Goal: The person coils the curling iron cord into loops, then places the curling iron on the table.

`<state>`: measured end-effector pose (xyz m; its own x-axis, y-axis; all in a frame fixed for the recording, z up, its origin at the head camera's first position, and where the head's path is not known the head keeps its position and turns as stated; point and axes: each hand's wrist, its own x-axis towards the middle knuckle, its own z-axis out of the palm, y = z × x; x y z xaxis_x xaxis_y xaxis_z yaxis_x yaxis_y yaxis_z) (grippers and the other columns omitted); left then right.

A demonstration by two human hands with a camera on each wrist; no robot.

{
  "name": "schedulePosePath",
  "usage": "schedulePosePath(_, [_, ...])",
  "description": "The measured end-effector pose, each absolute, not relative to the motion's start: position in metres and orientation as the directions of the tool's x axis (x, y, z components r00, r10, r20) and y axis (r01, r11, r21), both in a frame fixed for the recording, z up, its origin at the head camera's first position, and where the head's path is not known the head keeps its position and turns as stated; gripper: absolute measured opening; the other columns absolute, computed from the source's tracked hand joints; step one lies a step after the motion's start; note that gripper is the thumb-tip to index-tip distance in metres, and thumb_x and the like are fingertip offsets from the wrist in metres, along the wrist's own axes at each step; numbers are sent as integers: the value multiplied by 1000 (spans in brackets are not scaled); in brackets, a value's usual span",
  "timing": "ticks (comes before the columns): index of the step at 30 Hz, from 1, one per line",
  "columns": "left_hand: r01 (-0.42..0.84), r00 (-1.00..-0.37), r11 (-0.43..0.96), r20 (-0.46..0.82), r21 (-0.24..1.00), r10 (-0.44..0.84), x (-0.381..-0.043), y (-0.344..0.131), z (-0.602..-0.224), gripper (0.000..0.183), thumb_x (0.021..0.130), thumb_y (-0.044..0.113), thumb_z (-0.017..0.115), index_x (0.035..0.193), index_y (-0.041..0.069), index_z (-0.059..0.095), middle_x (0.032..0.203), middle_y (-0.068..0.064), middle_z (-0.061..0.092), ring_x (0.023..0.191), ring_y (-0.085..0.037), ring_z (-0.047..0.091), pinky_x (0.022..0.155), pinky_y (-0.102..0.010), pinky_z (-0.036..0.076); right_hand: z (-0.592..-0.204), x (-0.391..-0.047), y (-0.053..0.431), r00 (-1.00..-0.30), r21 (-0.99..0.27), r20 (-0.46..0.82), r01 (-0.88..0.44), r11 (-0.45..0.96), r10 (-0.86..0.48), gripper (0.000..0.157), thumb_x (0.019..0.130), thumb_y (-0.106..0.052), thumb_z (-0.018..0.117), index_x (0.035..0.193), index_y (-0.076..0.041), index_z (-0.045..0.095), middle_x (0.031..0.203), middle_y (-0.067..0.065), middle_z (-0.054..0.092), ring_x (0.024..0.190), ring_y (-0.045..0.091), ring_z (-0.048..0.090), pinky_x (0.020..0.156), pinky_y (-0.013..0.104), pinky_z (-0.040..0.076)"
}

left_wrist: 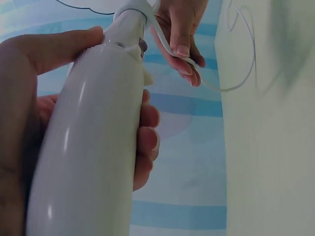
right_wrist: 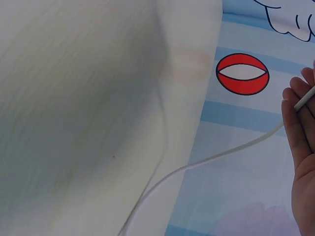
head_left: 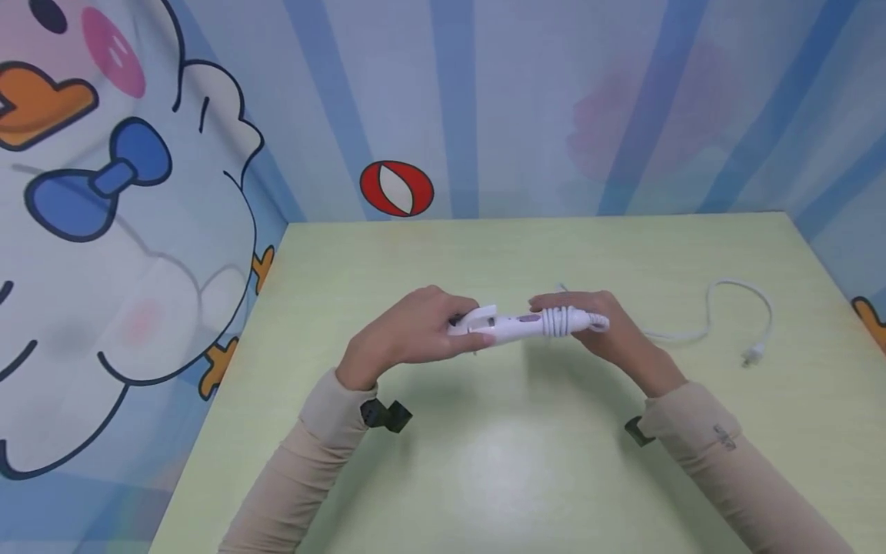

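Note:
In the head view my left hand (head_left: 422, 327) grips a white appliance that looks like a curling iron (head_left: 511, 329), held above the table. The left wrist view shows its smooth, thick white body (left_wrist: 88, 147) with fingers curled round it and the thumb along the top. White power cord (head_left: 556, 322) is wound in several turns round the handle's right end. Near that end, my right hand (head_left: 609, 327) pinches the cord between thumb and fingers, as the left wrist view shows. In the right wrist view, loose cord (right_wrist: 221, 153) runs from the right hand (right_wrist: 301, 142) down past the table edge.
A pale green table (head_left: 484, 462) lies beneath both hands. At the right, loose cord (head_left: 741, 285) curves over it and ends in a white plug (head_left: 753, 355). Blue striped walls with a printed duck (head_left: 173, 269) and a red-and-white ball (head_left: 397, 188) enclose the table.

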<state>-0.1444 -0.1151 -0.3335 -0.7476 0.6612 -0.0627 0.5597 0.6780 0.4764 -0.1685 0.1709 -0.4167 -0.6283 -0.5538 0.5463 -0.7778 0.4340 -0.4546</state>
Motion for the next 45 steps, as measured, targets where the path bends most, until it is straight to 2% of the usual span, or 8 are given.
schedulePosePath(2, [574, -746, 696, -75, 431, 662, -143, -113, -332, 31, 89, 53, 57, 86, 22, 59, 66, 8, 56, 58, -8, 51, 56, -24, 41, -415, -171, 174, -601, -423, 542, -799, 428, -587, 44, 74, 12, 72, 112, -9, 69, 109, 4, 71, 96, 24, 70, 85, 11, 46])
schedulePosePath(6, [600, -739, 717, -97, 355, 666, -141, -109, -328, 32, 88, 54, 56, 86, 23, 60, 66, 10, 56, 57, -7, 52, 56, -23, 41, -410, -175, 176, -578, -378, 513, -816, 437, -635, 36, 80, 0, 72, 115, -9, 67, 109, 3, 71, 96, 20, 69, 80, 28, 53])
schedulePosePath(9, [618, -730, 719, -108, 319, 675, -139, -106, -327, 31, 88, 53, 55, 85, 23, 61, 65, 10, 56, 56, -6, 51, 55, -23, 41, -406, -175, 176, -598, -377, 468, -801, 465, -650, 31, 83, -6, 71, 113, -9, 69, 109, 3, 71, 97, 19, 69, 80, 36, 54])
schedulePosePath(13, [619, -725, 725, -136, 302, 675, -138, -103, -326, 31, 88, 52, 56, 84, 22, 61, 63, 9, 55, 54, -7, 49, 53, -23, 39, -403, -175, 176, -628, -341, 397, -778, 527, -670, 27, 84, -12, 71, 111, -9, 70, 111, 4, 71, 100, 21, 68, 84, 39, 53])
schedulePosePath(23, [580, -728, 755, -223, 304, 649, -137, -97, -333, 32, 87, 51, 58, 90, 20, 65, 68, 9, 59, 58, -9, 52, 56, -24, 42, -405, -179, 173, -601, -203, 406, -793, 574, -688, 24, 82, -16, 73, 106, -10, 73, 106, 5, 72, 96, 20, 69, 81, 39, 54])
schedulePosePath(32, [504, -753, 807, -300, 308, 585, -141, -95, -348, 33, 87, 51, 60, 87, 18, 65, 66, 7, 58, 57, -10, 51, 55, -25, 41, -395, -173, 167, -522, -71, 487, -823, 564, -701, 16, 78, -11, 77, 93, -12, 73, 90, -1, 73, 78, 16, 70, 65, 35, 55])
schedulePosePath(38, [499, -786, 836, -285, 231, 548, -145, -90, -357, 34, 88, 50, 58, 87, 17, 64, 66, 4, 56, 56, -11, 48, 54, -26, 39, -388, -167, 160, -562, -20, 470, -778, 628, -681, 12, 78, -14, 77, 90, -11, 73, 84, 1, 74, 70, 17, 69, 60, 35, 54])
schedulePosePath(45, [460, -839, 875, -249, 149, 483, -148, -87, -366, 38, 90, 52, 56, 94, 15, 63, 66, 2, 55, 56, -12, 49, 51, -26, 38, -387, -158, 153, -651, -12, 412, -703, 711, -637, 8, 82, -13, 74, 89, -11, 73, 77, 1, 72, 59, 15, 65, 51, 33, 49])
